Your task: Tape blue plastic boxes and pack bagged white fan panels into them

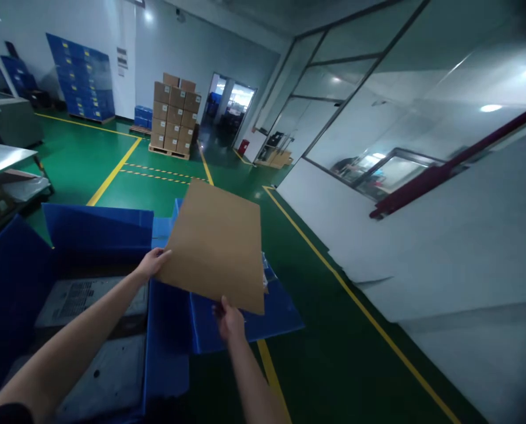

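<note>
Both the left hand and right hand have fingers pinched on the cardboard sheet, holding it flat above the open blue crate.

The sheet is matt brown cardboard, smooth and flat. The crate is blue corrugated plastic with a dull sheen. The green floor looks glossy, painted smooth.

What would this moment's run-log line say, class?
left hand: holds cardboard sheet left edge | right hand: holds its near edge | sheet: raised, tilted over blue bins
</note>
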